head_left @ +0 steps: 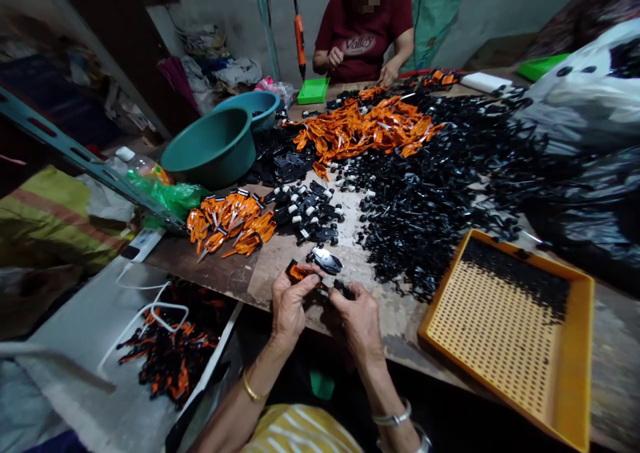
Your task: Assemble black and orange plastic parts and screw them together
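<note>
Between finger and thumb, my left hand (289,304) grips an orange and black toy car part (299,272). My right hand (358,316) is closed in a pinch on a small black piece (342,286) at the near end of that part; the fingers hide much of it. Just beyond my hands lies a white and black toy race car piece (326,260). Orange car shells (235,220) are heaped to the left, beside black chassis with white wheels (303,210). A large heap of black plastic parts (420,213) spreads to the right.
A yellow perforated tray (505,333) with tiny black parts sits at right. Green (213,146) and blue basins (270,110) stand at back left. Across the table (280,280), a person (367,33) works near an orange pile (370,126) and a hanging orange screwdriver (300,43).
</note>
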Available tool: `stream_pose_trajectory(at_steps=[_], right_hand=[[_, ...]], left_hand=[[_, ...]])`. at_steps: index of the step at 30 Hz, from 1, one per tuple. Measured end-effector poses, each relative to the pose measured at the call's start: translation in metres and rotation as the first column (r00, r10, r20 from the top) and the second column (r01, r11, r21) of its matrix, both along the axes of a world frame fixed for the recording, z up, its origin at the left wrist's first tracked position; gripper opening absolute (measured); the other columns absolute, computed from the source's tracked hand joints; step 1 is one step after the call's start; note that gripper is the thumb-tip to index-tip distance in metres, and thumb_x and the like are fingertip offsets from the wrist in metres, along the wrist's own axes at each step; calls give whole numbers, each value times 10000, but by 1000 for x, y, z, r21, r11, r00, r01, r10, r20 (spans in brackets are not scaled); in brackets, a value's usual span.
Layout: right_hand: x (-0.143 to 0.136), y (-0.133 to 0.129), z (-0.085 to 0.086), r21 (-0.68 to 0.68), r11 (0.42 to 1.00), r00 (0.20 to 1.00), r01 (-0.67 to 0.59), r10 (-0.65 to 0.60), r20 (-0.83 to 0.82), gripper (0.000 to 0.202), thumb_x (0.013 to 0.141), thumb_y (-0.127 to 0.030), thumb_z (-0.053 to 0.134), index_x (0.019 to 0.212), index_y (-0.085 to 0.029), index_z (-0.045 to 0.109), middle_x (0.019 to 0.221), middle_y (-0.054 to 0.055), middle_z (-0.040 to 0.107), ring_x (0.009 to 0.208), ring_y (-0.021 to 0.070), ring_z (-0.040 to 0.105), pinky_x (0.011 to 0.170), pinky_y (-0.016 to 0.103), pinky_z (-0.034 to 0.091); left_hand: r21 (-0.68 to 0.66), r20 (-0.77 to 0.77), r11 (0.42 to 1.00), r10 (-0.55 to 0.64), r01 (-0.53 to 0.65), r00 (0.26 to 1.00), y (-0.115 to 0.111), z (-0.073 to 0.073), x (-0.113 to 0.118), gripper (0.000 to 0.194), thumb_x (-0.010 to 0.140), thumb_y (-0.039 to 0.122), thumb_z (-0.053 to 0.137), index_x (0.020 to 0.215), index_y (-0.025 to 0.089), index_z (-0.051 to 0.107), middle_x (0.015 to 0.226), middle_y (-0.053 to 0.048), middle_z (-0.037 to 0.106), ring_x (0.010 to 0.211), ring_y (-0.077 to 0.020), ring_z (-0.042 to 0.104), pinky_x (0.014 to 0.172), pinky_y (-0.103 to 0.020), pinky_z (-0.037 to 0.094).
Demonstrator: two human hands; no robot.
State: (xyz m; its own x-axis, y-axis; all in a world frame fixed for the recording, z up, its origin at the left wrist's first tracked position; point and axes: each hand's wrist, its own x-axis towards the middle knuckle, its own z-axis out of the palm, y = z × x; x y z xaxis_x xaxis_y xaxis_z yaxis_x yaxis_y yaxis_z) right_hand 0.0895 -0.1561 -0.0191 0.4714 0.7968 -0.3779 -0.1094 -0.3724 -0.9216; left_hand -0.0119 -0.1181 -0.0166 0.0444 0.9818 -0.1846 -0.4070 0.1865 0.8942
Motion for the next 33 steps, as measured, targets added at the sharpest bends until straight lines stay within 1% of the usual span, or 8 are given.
stream_pose_trajectory(at_steps=[3, 9, 13, 17, 20, 25, 30, 33], right_hand=[[1, 0, 0, 3, 1000, 1000, -6, 6, 4, 257, 637, -404, 649, 605, -195, 503, 488, -62, 445, 446, 100, 396, 404, 209, 317], [-1, -5, -8, 110, 994, 1000, -16, 15, 9, 341, 622, -475, 720, 719, -169, 604, 575, -34, 531, 523, 119, 439, 468, 225, 360], [-6, -6, -14, 166, 985, 999, 38, -38, -2, 347, 636, -461, 746, 771, -181, 591, 639, -16, 589, 567, 134, 499, 516, 234, 405], [-11, -5, -14, 180, 980, 994, 89, -76, -80, 449, 619, -442, 777, 909, -206, 527, 693, -19, 625, 577, 142, 556, 540, 242, 449], [-13, -4, -12, 204, 978, 998, 45, -33, -62, 456, 632, -459, 768, 937, -204, 543, 726, -5, 640, 571, 140, 563, 547, 247, 458], [-12, -5, -11, 198, 976, 992, -95, 77, 97, 380, 696, -479, 724, 930, -193, 637, 695, 1, 629, 570, 148, 550, 565, 256, 449], [-10, -9, -9, 370, 907, 968, -201, 127, 216, 249, 777, -428, 680, 882, -202, 665, 828, 26, 660, 762, 177, 602, 686, 264, 460], [-12, -12, -8, 435, 879, 961, -196, 84, 264, 195, 804, -387, 664, 855, -200, 649, 785, 12, 644, 733, 161, 591, 672, 256, 451]], left_hand=[[-5, 4, 1000, 7, -7, 1000, 1, 0, 0, 164, 661, 151, 719, 810, 147, 650, 763, -15, 700, 735, -158, 651, 734, -277, 477], [35, 72, 998, 49, -52, 996, 2, -4, 1, 200, 630, 126, 734, 795, 161, 627, 778, -11, 715, 739, -175, 673, 783, -319, 502], [119, 61, 987, 100, -106, 993, -7, -6, 0, 207, 648, 113, 735, 796, 182, 609, 822, -6, 721, 801, -189, 682, 808, -338, 515], [195, 14, 973, 121, -122, 993, -12, -5, -5, 215, 656, 105, 744, 796, 197, 609, 835, 3, 714, 839, -197, 680, 842, -355, 515], [218, 12, 967, 132, -132, 991, -12, -2, -10, 218, 639, 119, 764, 774, 197, 612, 823, 6, 710, 848, -208, 681, 871, -376, 510], [222, 52, 967, 118, -127, 992, -8, 4, -19, 209, 622, 142, 783, 740, 194, 619, 784, 4, 705, 807, -210, 684, 817, -364, 536], [159, 127, 987, 11, -31, 992, -2, 3, -25, 252, 582, 190, 819, 719, 177, 607, 730, -3, 686, 756, -204, 681, 787, -363, 544], [133, 169, 991, -22, 0, 985, -1, 2, -26, 279, 572, 216, 826, 722, 174, 594, 704, -1, 670, 758, -202, 677, 782, -356, 544]])
